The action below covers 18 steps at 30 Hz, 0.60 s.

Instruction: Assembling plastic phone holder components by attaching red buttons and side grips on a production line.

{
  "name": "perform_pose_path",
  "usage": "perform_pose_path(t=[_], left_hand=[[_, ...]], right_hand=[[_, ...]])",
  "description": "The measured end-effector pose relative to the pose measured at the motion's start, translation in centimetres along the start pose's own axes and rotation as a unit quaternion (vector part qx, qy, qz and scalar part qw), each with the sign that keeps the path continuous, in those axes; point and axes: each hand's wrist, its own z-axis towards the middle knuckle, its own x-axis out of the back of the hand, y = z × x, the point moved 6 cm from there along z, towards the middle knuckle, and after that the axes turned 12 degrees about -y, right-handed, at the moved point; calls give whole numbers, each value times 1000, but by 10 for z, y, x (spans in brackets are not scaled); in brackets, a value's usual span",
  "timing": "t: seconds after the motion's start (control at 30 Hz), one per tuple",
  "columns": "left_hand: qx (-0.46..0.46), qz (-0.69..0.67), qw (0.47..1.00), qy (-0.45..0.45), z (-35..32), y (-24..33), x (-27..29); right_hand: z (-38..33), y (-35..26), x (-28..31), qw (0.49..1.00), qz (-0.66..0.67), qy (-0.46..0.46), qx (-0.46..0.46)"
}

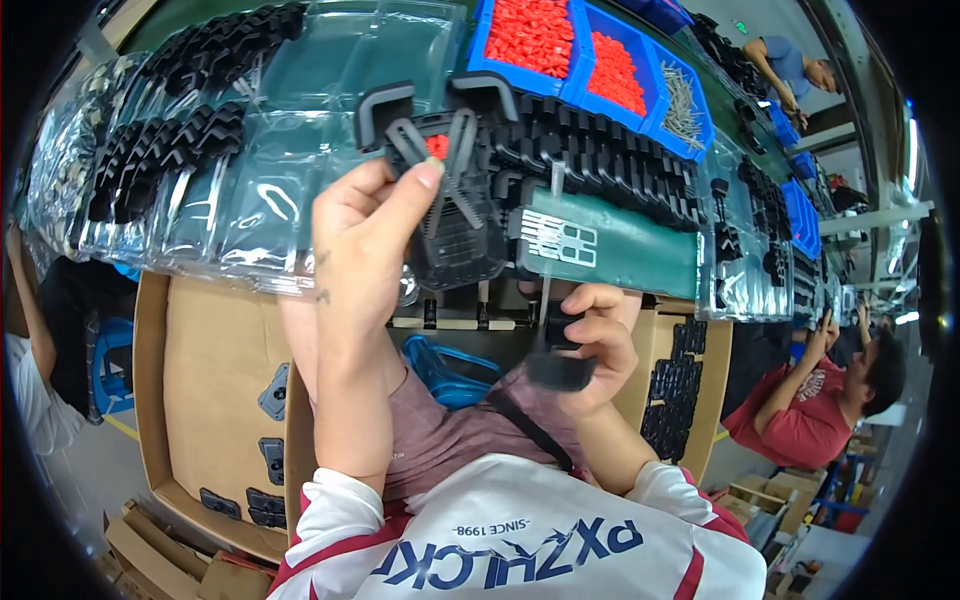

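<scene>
My left hand point(365, 235) is closed around a black plastic holder point(460, 255) raised over the table edge. The holder has two hooked arms at its top, crossed grey bars and what look like thin springs. My thumb lies by a small red plastic piece point(437, 146) in its middle. Lower and to the right, my right hand point(603, 345) grips a blurred black-handled tool point(562, 368) with a thin metal shaft pointing up. The shaft passes in front of a green mat point(640, 250) with a white printed pattern. Part of the handle is hidden by my fingers.
Blue bins point(655, 90) of red pieces and metal pins stand at the back. Rows of black hooked parts point(610, 155) lie before them. Clear plastic trays point(270, 200) fill the left. Cardboard boxes point(205, 400) flank my legs. Other people point(810, 400) sit at both sides.
</scene>
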Motion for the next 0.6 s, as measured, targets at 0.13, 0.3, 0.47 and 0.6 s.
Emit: perform_pose_path(t=[0.13, 0.3, 0.47, 0.6], left_hand=[[-2, 0, 1000, 1, 1, -1, -3], [-6, 19, 1000, -3, 1, -5, -1], [-11, 25, 1000, -6, 1, -4, -6], [-17, 26, 999, -11, 1, -7, -7]], right_hand=[[-19, 14, 14, 996, 34, 38, -72], [-42, 21, 23, 951, 216, 165, -147], [-78, 46, 21, 842, 368, 311, -241], [-102, 77, 26, 751, 449, 363, -321]])
